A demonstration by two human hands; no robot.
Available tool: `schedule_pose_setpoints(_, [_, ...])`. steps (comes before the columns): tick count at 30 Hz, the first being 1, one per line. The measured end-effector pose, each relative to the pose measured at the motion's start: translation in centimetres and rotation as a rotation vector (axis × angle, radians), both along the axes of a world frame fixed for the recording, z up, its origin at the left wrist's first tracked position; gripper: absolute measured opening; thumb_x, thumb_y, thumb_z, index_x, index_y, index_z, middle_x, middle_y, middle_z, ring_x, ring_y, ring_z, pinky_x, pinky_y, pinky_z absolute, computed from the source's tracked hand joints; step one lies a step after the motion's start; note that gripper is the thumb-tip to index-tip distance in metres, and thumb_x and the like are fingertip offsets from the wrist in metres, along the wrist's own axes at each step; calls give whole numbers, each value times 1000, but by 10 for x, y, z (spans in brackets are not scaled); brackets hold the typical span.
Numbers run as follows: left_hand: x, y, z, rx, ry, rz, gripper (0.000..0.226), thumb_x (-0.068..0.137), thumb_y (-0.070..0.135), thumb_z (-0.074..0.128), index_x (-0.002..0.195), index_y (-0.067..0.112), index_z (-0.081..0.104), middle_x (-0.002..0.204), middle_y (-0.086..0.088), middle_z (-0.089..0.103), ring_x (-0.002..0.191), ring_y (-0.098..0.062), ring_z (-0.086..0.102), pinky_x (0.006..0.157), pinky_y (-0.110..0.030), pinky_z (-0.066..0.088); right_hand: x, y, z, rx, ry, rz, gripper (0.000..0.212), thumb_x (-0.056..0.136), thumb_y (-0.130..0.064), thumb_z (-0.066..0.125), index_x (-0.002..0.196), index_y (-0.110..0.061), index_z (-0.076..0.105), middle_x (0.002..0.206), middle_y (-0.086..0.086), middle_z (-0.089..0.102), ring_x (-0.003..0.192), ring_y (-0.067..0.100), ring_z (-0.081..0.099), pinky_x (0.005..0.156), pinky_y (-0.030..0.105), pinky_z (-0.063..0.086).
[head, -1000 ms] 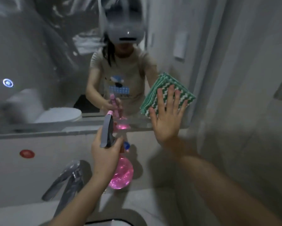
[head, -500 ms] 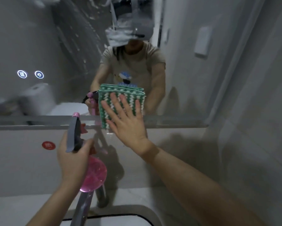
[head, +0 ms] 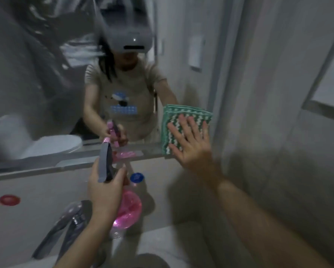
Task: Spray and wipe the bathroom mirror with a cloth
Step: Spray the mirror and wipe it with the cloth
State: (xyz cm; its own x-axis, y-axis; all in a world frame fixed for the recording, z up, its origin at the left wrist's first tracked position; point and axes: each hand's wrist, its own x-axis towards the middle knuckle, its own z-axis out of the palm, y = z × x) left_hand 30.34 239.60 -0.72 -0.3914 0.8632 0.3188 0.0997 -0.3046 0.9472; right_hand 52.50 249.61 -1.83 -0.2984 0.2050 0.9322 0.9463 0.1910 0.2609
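The mirror point(head: 46, 74) fills the upper left of the view and carries smears of wet streaks near its top. My right hand point(head: 191, 146) lies flat, fingers spread, pressing a folded green-and-white zigzag cloth point(head: 183, 115) against the mirror's lower right corner. My left hand point(head: 106, 188) grips a pink spray bottle point(head: 128, 209) with a grey trigger head, held upright in front of the mirror's bottom edge. The mirror reflects a person holding the same bottle and cloth.
A chrome tap point(head: 65, 225) stands below my left hand over the basin rim point(head: 148, 258). A bottle with a blue cap point(head: 136, 177) stands behind the sprayer. A red round mark point(head: 9, 200) sits on the wall at left. A side wall point(head: 278, 132) rises at right.
My right hand has swept the cloth from the middle of the mirror's lower edge back to its lower right corner. The spray bottle stays held in my left hand.
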Motion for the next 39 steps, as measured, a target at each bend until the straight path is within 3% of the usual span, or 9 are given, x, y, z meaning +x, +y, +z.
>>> schedule_pose_setpoints(5, [39, 7, 0, 26, -16, -81, 26, 81, -6, 62, 82, 18, 53, 73, -14, 55, 63, -22, 54, 50, -23, 49, 26, 1, -16, -98, 203, -135, 58, 92, -44, 43, 145, -23, 31, 149, 10, 27, 138, 31, 26, 112, 53, 20])
schedule_pose_setpoints(10, [31, 7, 1, 44, -16, -65, 26, 81, -9, 60, 80, 15, 52, 67, -12, 52, 50, -2, 53, 48, -15, 46, -8, 4, -21, -153, 353, -138, 56, 100, -41, 23, 149, -17, 14, 152, 16, 17, 141, 39, 15, 112, 60, 13])
schedule_pose_setpoints(13, [6, 5, 0, 38, -11, -46, 28, 81, -5, 61, 83, 22, 53, 78, -25, 56, 66, -28, 57, 64, -42, 52, -40, 0, -23, -163, 432, -122, 57, 101, -40, 22, 150, -15, 12, 152, 19, 16, 140, 41, 17, 112, 59, 12])
schedule_pose_setpoints(16, [-27, 0, -3, 55, -2, 38, 24, 80, -5, 63, 81, 18, 56, 77, -27, 57, 65, -32, 54, 62, -44, 49, -90, -4, -26, -140, 316, -84, 60, 101, -40, 27, 152, -16, 7, 155, 18, 10, 144, 39, 11, 113, 60, 11])
schedule_pose_setpoints(20, [-74, -13, -5, 69, -26, 107, 14, 78, -8, 62, 81, 5, 57, 72, -34, 53, 61, -29, 49, 58, -41, 45, -171, -6, -14, -176, -21, 10, 56, 101, -42, 19, 153, -25, 5, 160, 6, -6, 146, 26, -10, 114, 54, -6])
schedule_pose_setpoints(23, [-114, -28, -5, 82, -28, 195, 12, 78, -9, 62, 78, 0, 54, 68, -34, 52, 57, -25, 50, 53, -32, 45, -224, -9, 3, -148, -237, 106, 52, 98, -38, 34, 149, -28, 27, 158, -1, 16, 146, 22, 3, 115, 51, -3])
schedule_pose_setpoints(27, [-157, -48, 0, 101, -22, 251, 32, 79, -12, 59, 84, 19, 56, 71, -31, 54, 59, -29, 54, 50, -28, 49, -268, -9, 17, -102, -295, 185, 55, 97, -37, 42, 149, -27, 30, 156, -1, 24, 145, 22, 11, 117, 49, 1])
schedule_pose_setpoints(31, [-184, -55, 3, 109, 24, 276, 28, 78, -12, 59, 93, 11, 58, 75, -35, 52, 60, -32, 52, 48, -23, 47, -271, -9, 27, -76, -285, 250, 53, 93, -36, 50, 145, -27, 40, 153, -1, 33, 143, 18, 24, 117, 47, 12])
schedule_pose_setpoints(39, [-185, -46, 49, 178, 45, 189, 33, 77, -13, 58, 96, 14, 62, 74, -36, 52, 59, -30, 49, 47, -22, 46, -244, 9, 127, 56, -619, 344, 50, 93, -38, 43, 142, -27, 45, 149, 0, 40, 139, 19, 34, 114, 47, 25])
